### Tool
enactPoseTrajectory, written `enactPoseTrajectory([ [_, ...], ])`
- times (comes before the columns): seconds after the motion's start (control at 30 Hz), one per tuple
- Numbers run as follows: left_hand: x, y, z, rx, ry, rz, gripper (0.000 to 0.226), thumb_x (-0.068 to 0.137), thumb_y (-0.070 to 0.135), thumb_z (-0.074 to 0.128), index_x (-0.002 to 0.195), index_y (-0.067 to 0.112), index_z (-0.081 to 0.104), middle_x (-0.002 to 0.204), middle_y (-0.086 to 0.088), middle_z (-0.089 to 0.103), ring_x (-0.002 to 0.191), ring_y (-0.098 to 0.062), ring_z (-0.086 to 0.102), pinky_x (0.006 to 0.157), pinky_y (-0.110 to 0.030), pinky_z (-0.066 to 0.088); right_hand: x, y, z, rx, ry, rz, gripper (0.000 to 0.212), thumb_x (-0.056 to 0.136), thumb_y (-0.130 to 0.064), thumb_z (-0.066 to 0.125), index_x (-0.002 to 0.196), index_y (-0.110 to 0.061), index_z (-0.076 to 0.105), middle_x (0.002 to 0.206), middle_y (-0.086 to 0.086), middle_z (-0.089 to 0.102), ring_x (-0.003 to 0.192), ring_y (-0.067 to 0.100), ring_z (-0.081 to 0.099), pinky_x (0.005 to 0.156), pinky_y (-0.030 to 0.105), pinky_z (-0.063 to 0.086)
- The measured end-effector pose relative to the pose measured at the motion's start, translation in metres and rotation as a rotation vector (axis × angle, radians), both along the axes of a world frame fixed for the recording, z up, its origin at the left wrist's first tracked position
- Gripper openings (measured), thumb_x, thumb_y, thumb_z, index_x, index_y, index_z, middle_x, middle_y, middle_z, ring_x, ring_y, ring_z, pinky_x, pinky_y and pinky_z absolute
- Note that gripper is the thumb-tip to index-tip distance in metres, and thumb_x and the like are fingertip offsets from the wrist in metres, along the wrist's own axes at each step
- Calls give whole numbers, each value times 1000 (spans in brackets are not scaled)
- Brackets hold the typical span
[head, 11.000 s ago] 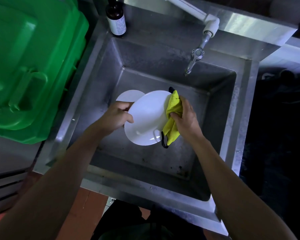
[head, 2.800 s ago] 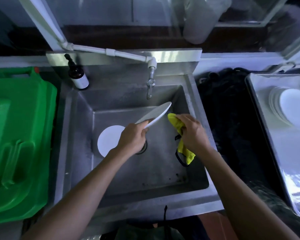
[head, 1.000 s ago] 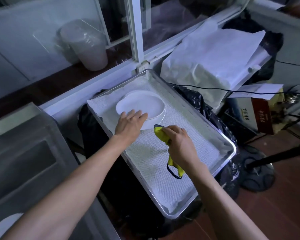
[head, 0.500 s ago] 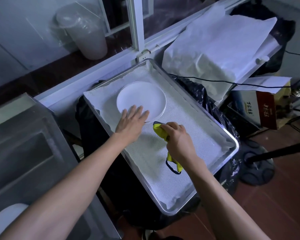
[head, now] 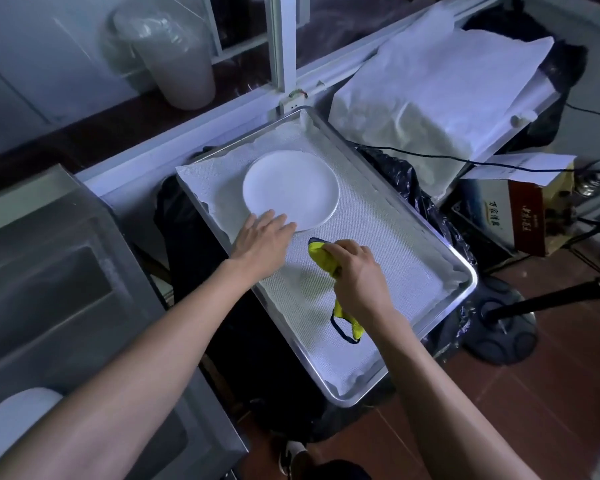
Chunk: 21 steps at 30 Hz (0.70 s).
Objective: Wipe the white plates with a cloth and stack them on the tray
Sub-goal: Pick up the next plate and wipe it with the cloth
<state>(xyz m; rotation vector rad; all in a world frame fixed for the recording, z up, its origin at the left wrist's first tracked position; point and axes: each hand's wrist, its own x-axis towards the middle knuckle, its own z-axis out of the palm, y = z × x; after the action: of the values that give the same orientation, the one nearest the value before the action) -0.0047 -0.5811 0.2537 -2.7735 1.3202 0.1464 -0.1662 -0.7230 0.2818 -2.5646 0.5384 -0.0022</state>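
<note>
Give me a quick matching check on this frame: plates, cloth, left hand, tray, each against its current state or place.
Things:
1. plates
2. cloth
3. left hand
4. tray

States:
A. clutched in the right hand
B. lined with white mesh, on black bags
C. stacked at the tray's far end
D. open, fingertips at the plates' near rim

Pairs: 1-C, 2-A, 3-D, 4-B

Dim, bluish light. A white window frame (head: 280,46) stands behind; reddish-brown floor tiles (head: 551,393) lie below. A steel sink (head: 66,271) sits left.
</note>
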Motion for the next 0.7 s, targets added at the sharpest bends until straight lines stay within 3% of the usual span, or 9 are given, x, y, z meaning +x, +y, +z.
enactPoseTrajectory([
  [0.2, -23, 65, 11, -163, 22, 89, 42, 98, 21, 57, 140, 13, 57, 148, -10, 53, 141, -32, 43, 110, -57, 38, 4, 41, 11, -8, -32, 50, 80, 69, 14, 48, 137, -26, 56, 133, -4, 55, 110, 30, 47, 84, 44, 47],
  [0.37, -43, 151, 6, -219, -4, 205, 40, 86, 21, 74, 125, 13, 69, 127, -8, 69, 120, -33, 62, 95, -58, 53, 20, 103, 23, -30, -93, 139, 81, 67, 13, 46, 137, -26, 57, 131, -2, 55, 110, 33, 47, 85, 46, 48],
  [0.53, -53, 254, -2, -180, 89, 389, 42, 96, 25, 57, 137, 17, 60, 136, -6, 62, 130, -30, 53, 103, -51, 45, 43, 194, 30, -38, -105, 306, 83, 66, 12, 48, 140, -24, 55, 136, -1, 54, 115, 33, 48, 89, 47, 48],
  [0.7, -76, 360, -5, -79, 176, 562, 46, 101, 22, 46, 148, 20, 47, 147, -9, 52, 133, -32, 50, 106, -45, 41, 54, 297, 22, -38, -95, 473, 72, 77, 12, 50, 140, -22, 54, 137, 4, 53, 115, 36, 47, 86, 53, 49],
])
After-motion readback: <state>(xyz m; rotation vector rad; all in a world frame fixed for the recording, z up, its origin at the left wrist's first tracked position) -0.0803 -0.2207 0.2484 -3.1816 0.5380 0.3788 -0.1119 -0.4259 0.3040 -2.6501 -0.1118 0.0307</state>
